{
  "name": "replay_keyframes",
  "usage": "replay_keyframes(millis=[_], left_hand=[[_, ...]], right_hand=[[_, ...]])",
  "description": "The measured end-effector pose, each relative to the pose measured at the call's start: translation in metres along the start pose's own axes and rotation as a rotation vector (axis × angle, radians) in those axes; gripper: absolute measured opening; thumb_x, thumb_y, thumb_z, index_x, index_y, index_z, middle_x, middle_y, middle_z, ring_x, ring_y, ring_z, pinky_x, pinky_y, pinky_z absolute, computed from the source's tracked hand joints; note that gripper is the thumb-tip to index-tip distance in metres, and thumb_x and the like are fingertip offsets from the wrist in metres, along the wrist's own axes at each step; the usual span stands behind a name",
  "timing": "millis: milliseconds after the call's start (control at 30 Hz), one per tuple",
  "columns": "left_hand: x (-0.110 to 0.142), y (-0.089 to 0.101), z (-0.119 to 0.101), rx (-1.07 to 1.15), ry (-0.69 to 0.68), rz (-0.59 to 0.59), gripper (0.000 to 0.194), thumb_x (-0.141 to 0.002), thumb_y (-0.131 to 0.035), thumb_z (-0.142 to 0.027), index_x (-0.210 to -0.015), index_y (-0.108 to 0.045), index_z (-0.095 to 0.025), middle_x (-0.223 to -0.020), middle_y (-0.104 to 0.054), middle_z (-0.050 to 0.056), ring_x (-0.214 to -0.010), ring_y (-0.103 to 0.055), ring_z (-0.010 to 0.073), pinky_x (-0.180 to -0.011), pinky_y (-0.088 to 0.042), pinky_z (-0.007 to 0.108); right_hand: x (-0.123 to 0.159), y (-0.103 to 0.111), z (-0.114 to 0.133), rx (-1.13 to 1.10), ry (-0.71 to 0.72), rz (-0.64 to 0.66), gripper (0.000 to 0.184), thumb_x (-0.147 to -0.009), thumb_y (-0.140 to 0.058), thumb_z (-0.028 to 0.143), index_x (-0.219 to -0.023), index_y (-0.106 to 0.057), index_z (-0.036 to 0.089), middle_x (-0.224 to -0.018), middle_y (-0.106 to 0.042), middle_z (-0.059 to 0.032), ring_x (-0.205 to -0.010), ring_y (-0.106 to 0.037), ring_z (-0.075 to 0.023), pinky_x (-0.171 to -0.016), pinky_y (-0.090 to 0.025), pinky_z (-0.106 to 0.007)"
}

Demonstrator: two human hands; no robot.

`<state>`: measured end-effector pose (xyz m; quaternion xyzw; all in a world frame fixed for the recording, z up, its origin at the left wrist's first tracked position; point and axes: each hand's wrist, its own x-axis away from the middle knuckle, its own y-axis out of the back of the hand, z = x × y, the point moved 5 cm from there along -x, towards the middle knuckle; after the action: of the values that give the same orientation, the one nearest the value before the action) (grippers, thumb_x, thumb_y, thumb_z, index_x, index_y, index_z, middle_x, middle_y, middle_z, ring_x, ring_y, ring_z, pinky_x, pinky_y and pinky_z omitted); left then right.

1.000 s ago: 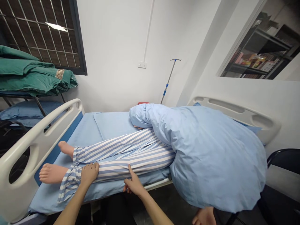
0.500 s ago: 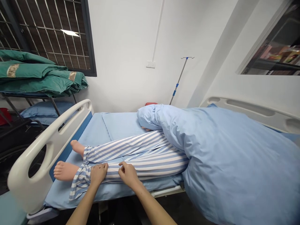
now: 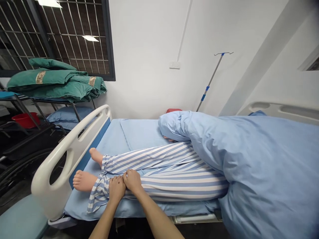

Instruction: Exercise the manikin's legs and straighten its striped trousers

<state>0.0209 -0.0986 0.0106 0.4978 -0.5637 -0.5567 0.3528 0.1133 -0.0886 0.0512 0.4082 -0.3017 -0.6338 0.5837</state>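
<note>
A manikin lies on a hospital bed (image 3: 139, 132) in blue-and-white striped trousers (image 3: 161, 169), its bare feet (image 3: 83, 181) toward the white footboard (image 3: 67, 149). A light blue quilt (image 3: 249, 159) covers its upper body. My left hand (image 3: 116, 188) and my right hand (image 3: 132, 181) rest side by side on the near trouser leg just above the ankle. Both have their fingers curled down over the cloth and touch each other.
Folded green blankets (image 3: 57, 81) lie on a metal rack at the left, with a blue pillow (image 3: 66, 116) and a red basin (image 3: 25, 119) below. A wheelchair (image 3: 22, 156) stands beside the footboard. An IV pole (image 3: 211, 78) leans by the far wall.
My right hand has slid left along the trouser leg until it meets my left hand near the ankle. The view has swung to the left.
</note>
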Motion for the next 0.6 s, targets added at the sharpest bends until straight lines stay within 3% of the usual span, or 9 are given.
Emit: replay_keyframes(millis=[167, 300, 400, 600], left_hand=[[0.000, -0.009, 0.005, 0.052, 0.007, -0.015, 0.041, -0.084, -0.032, -0.017, -0.116, -0.056, -0.012, -0.106, -0.064, 0.016, -0.097, -0.056, 0.0268, -0.088, -0.037, 0.043], [-0.002, -0.006, 0.025, 0.208, -0.002, -0.083, 0.045, -0.084, -0.029, -0.018, -0.125, -0.047, -0.015, -0.119, -0.058, 0.013, -0.103, -0.054, 0.0232, -0.091, -0.040, 0.042], [-0.005, 0.020, 0.053, 0.254, -0.042, -0.193, 0.042, -0.082, -0.032, -0.021, -0.120, -0.050, -0.019, -0.119, -0.056, 0.010, -0.110, -0.050, 0.0225, -0.097, -0.038, 0.041], [-0.041, 0.104, 0.128, 0.045, 0.062, -0.304, 0.037, -0.080, -0.036, -0.029, -0.109, -0.054, -0.015, -0.116, -0.056, 0.012, -0.111, -0.047, 0.0260, -0.098, -0.036, 0.040]], right_hand=[[0.001, -0.012, -0.007, 0.037, -0.044, 0.061, 0.029, -0.088, -0.037, 0.029, -0.086, -0.062, 0.014, -0.086, -0.066, -0.0113, -0.081, -0.062, -0.0201, -0.068, -0.040, -0.028], [0.000, -0.011, -0.006, 0.044, -0.051, 0.066, 0.027, -0.086, -0.039, 0.029, -0.086, -0.062, 0.014, -0.086, -0.067, -0.0117, -0.081, -0.062, -0.0216, -0.068, -0.040, -0.029], [0.001, -0.011, -0.003, 0.058, -0.044, 0.073, 0.026, -0.086, -0.040, 0.028, -0.087, -0.062, 0.014, -0.086, -0.067, -0.0115, -0.082, -0.062, -0.0224, -0.070, -0.040, -0.030], [0.002, -0.010, -0.002, 0.079, -0.032, 0.075, 0.026, -0.085, -0.040, 0.028, -0.086, -0.062, 0.015, -0.085, -0.067, -0.0119, -0.081, -0.062, -0.0230, -0.068, -0.040, -0.030]])
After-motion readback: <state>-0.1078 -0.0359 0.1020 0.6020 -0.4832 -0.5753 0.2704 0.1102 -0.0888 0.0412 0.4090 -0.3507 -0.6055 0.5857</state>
